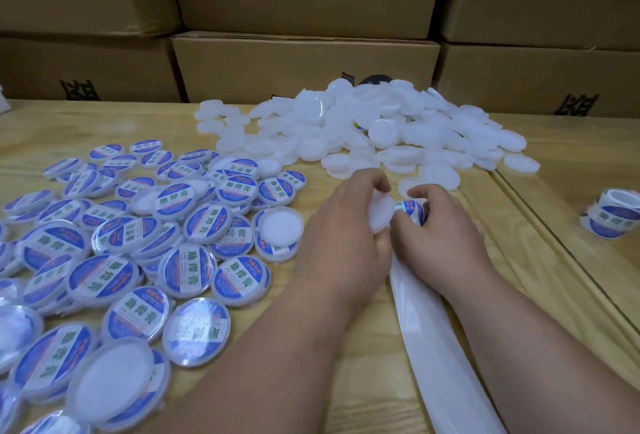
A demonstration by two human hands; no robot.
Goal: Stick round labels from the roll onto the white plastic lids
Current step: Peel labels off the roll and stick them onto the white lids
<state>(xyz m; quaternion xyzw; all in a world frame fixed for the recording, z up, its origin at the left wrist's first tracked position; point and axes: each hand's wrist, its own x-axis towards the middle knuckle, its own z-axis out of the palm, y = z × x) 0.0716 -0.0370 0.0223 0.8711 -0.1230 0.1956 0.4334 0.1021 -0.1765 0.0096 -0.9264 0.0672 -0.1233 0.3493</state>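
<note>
Head view puts both hands together at the middle of the wooden table (104, 129). The left hand (346, 226) curls its fingers round a bare white lid (381, 217), holding it tilted on edge. The right hand (440, 229) pinches a blue round label (410, 208) just beside that lid, at the end of the white backing strip (433, 347) that trails back between the forearms. Whether the label already touches the lid I cannot tell.

To do this step well, I judge the label should be centred over the lid face first, laid down from one edge, then smoothed across with a thumb so no bubble or crease is trapped.

Outward, finished labelled lids (138, 260) spread on the left, a heap of unlabelled lids (381, 129) lies beyond the hands, and a label roll (613, 217) stands well apart to the right. Cardboard boxes (304, 63) are stacked behind the table.
</note>
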